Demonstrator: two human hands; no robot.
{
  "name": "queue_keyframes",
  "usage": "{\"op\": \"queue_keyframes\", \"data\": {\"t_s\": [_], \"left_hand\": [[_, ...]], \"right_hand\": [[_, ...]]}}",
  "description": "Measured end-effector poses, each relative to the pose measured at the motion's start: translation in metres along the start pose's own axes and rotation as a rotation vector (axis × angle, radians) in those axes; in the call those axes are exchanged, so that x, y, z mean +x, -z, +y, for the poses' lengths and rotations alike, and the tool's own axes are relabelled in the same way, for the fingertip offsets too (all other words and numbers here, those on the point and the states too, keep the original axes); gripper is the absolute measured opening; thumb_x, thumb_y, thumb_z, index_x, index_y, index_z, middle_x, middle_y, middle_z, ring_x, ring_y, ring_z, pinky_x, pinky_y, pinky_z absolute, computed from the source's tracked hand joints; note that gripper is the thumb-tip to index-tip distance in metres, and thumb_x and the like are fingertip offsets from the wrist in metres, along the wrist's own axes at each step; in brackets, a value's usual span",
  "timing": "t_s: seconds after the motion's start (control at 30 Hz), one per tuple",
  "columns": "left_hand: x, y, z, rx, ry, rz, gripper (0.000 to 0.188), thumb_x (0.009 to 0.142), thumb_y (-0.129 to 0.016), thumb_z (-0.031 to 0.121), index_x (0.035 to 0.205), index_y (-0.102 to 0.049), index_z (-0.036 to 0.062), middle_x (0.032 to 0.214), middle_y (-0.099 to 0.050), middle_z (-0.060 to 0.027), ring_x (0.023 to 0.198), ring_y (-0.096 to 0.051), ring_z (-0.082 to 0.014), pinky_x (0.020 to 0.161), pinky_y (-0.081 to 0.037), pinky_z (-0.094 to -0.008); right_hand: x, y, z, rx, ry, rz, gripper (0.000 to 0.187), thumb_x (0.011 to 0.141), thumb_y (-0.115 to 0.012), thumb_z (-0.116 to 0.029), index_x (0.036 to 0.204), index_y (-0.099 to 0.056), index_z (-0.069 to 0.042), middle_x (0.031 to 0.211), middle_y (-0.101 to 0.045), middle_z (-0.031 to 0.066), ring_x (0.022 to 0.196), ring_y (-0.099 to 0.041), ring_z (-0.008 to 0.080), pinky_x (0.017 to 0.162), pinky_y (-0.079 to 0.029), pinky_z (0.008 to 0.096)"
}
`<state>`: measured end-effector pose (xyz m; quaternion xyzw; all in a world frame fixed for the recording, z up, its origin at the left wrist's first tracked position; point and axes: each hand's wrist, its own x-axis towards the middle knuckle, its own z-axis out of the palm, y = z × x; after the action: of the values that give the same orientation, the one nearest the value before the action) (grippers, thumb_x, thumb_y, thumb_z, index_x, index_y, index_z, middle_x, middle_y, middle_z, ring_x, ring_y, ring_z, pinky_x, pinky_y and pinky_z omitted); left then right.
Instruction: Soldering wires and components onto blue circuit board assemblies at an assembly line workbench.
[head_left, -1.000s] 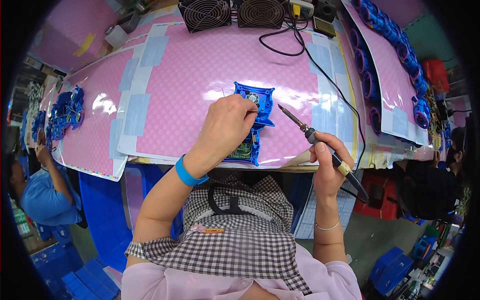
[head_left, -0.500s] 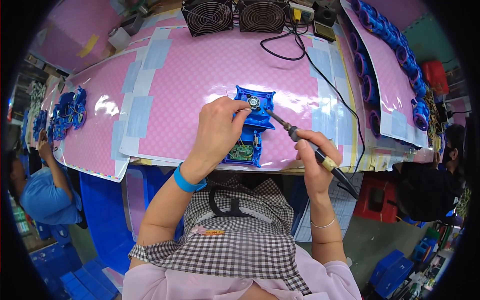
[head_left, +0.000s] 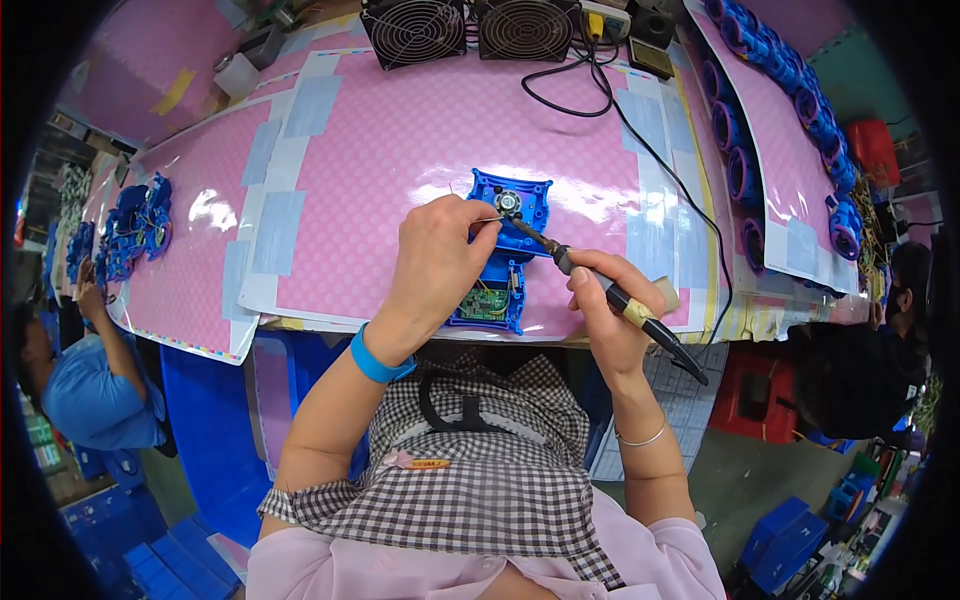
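Note:
A blue plastic housing (head_left: 537, 192) lies opened on the pink work surface in front of me, a small round speaker (head_left: 508, 202) in its upper half. A green circuit board (head_left: 486, 304) with thin leads sits in the lower half. My left hand (head_left: 437, 255) is closed in a pinch on a thin wire (head_left: 488, 219), its end close to the speaker's edge. In my right hand (head_left: 618, 318) is a soldering iron (head_left: 562, 259), gripped like a pen. Its tip reaches the speaker's lower edge beside the wire; whether they touch is too small to tell.
Two black fans (head_left: 415, 32) stand at the far edge. The iron's black cable (head_left: 690, 195) runs along the right side. Blue ring-shaped parts (head_left: 741, 176) line a shelf at right; more blue assemblies (head_left: 137, 228) lie at left. Other people sit on both sides.
My right hand has brought the soldering iron left and slightly up, its tip now at the speaker's lower edge. My left hand has barely moved.

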<state>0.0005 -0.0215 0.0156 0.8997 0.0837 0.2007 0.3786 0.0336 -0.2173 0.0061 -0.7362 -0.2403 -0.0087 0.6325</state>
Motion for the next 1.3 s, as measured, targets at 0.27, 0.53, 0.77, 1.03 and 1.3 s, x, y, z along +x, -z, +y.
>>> {"op": "queue_keyframes", "data": {"t_s": [0.27, 0.53, 0.77, 1.03, 1.3], "left_hand": [[-0.001, 0.000, 0.000, -0.001, 0.002, -0.004, 0.012, 0.077, -0.068, 0.008, 0.085, -0.070, -0.0009, 0.075, -0.065, -0.0158, 0.068, -0.064, -0.0296, 0.063, -0.049, -0.0391], [0.000, 0.000, -0.001, 0.058, -0.025, -0.005, 0.014, 0.076, -0.072, 0.007, 0.087, -0.071, -0.0012, 0.076, -0.068, -0.0142, 0.066, -0.066, -0.0230, 0.058, -0.049, -0.0323], [0.000, 0.000, 0.001, 0.020, -0.012, -0.010, 0.011, 0.077, -0.068, 0.007, 0.084, -0.070, -0.0008, 0.074, -0.065, -0.0159, 0.068, -0.064, -0.0303, 0.063, -0.049, -0.0396], [0.001, 0.000, 0.000, 0.050, -0.014, -0.009, 0.013, 0.075, -0.071, 0.007, 0.086, -0.071, -0.0006, 0.075, -0.067, -0.0135, 0.065, -0.065, -0.0225, 0.058, -0.049, -0.0329], [0.001, 0.000, -0.003, 0.040, -0.022, -0.005, 0.013, 0.075, -0.070, 0.007, 0.086, -0.071, -0.0004, 0.075, -0.067, -0.0132, 0.065, -0.065, -0.0219, 0.058, -0.049, -0.0328]], "right_hand": [[0.000, 0.003, -0.008, -0.040, 0.038, 0.031, 0.017, 0.085, -0.062, -0.003, 0.099, -0.067, 0.006, 0.075, -0.066, 0.0093, 0.057, -0.060, 0.0095, 0.052, -0.047, 0.0200], [-0.001, 0.010, -0.006, -0.010, 0.038, 0.050, 0.017, 0.085, -0.062, -0.004, 0.098, -0.067, 0.006, 0.074, -0.066, 0.0094, 0.057, -0.060, 0.0100, 0.052, -0.046, 0.0204], [0.001, 0.005, -0.003, -0.016, 0.037, 0.009, 0.017, 0.086, -0.062, -0.004, 0.098, -0.068, 0.005, 0.076, -0.066, 0.0083, 0.058, -0.059, 0.0085, 0.052, -0.046, 0.0197], [0.004, 0.004, -0.009, -0.026, 0.020, -0.001, 0.016, 0.086, -0.062, -0.004, 0.098, -0.068, 0.005, 0.075, -0.065, 0.0074, 0.058, -0.058, 0.0085, 0.052, -0.046, 0.0197], [0.000, 0.021, -0.017, 0.016, -0.047, 0.079, 0.021, 0.086, -0.062, -0.008, 0.101, -0.067, 0.006, 0.076, -0.065, 0.0113, 0.060, -0.058, 0.0118, 0.056, -0.045, 0.0217]]}}
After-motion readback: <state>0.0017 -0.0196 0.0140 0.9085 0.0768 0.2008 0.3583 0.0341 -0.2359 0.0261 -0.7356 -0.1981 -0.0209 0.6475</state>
